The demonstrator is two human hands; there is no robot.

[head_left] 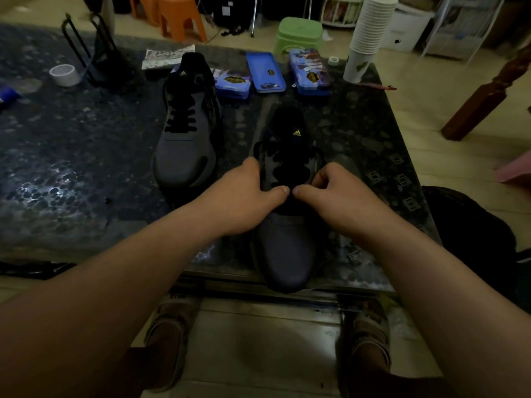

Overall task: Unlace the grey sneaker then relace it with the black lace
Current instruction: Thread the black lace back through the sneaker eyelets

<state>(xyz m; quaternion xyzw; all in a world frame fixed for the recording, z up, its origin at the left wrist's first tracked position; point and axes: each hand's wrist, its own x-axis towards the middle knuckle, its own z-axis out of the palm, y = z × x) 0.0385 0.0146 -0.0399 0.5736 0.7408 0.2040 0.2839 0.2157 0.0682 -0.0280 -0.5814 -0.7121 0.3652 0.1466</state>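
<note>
Your left hand (244, 193) is gripping the left flank of the grey sneaker (287, 248), fingers curling over its side, thumb pressing at the lowest lace row. Your right hand (337, 191) is working with its fingers bent in. It looks to be pinching the black lace (283, 168) at the lowest right eyelet, but the light is dim and the exact grip is hard to read. The thumbs are nearly meeting over the tongue.

The sneaker is sitting at the bench's (86, 168) near edge, toe pointing at you and hanging slightly over the rim.

Progress: the black lace is crossing several eyelet rows and looking slack toward the collar, and no bow is showing. You are either just starting to unlace or tightening at the end of relacing; this view can't settle which. Either way, work on the rows is still left.

A second sneaker (186, 133) is lying to the left, further back, fully laced. Behind both, blue tins (265, 71) are lining the far edge, with a stack of paper cups (370, 33) at the right corner. A tape roll (64, 74) is sitting far left.
</note>
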